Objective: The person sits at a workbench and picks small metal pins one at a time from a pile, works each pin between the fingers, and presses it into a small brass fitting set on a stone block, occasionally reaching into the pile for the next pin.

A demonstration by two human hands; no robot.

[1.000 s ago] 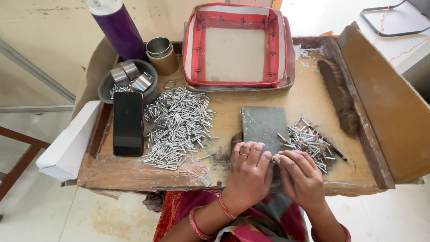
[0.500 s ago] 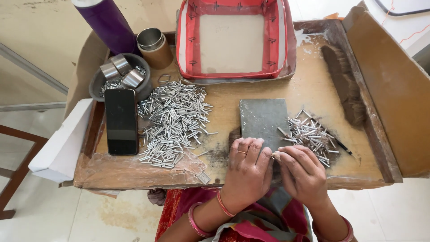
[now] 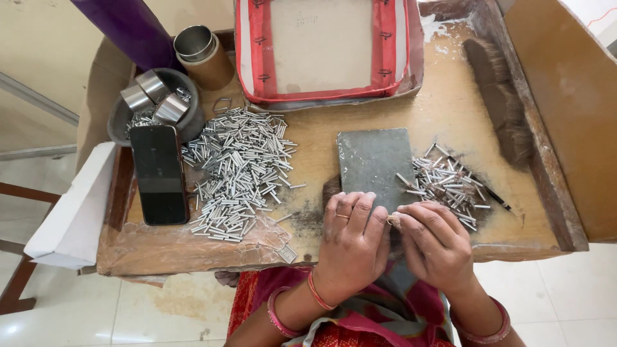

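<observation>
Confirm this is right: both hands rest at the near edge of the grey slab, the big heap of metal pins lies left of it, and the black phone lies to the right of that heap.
Not quite. The head view shows the black phone left of the big heap of metal pins, not right. The rest holds: left hand and right hand rest at the grey slab's near edge.

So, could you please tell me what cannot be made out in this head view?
- What the left hand and right hand pinch between them: too small, covered by fingertips.
- The near end of the grey slab: under both hands.
- The purple bottle: its top is cut off by the upper edge.
- The contents of the grey bowl: partly hidden by metal cups.
</observation>
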